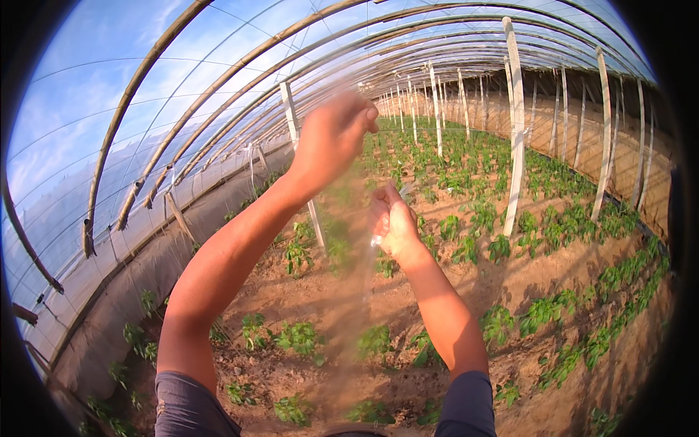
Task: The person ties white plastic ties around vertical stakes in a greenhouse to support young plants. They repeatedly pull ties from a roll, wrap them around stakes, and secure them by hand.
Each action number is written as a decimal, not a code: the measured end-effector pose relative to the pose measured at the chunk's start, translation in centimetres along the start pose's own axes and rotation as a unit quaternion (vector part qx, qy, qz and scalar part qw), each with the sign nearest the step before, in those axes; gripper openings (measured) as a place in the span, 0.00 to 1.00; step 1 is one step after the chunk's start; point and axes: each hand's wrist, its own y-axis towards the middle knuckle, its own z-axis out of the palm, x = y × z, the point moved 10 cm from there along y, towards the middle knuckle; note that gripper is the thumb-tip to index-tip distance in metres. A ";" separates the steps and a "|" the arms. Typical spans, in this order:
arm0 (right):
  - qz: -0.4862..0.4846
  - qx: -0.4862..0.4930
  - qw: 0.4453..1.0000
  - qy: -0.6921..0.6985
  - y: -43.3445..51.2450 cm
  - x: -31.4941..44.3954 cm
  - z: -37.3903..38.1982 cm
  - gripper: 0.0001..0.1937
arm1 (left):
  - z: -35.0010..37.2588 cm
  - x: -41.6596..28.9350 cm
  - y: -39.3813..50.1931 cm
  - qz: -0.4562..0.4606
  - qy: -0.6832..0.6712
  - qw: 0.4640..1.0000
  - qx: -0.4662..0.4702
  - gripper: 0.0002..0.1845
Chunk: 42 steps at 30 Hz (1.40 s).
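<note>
My left hand (339, 134) is raised high in the middle of the view, its fingers curled and blurred by motion. Whether it holds anything cannot be made out. Lower and to its right, my right hand (394, 219) is closed around a translucent plastic strand (375, 240), either twine or film. A wisp of it sticks out beyond the fingers, and a blurred, see-through length hangs below the fist. A thin wire (448, 130) runs across the view near the left hand's fingertips.
Rows of leafy green plants (297, 337) grow in brown soil (327, 306). Whitish posts (515, 136) support curved poles (273, 41) under clear sheeting. An earthen wall (590, 131) stands along the right. A low grey wall (131, 306) edges the left side.
</note>
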 end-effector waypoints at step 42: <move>-0.315 0.134 0.920 -0.189 -2.7 10.5 7.8 0.09 | 1.8 2.8 -6.6 -0.069 0.102 0.990 -0.067 0.08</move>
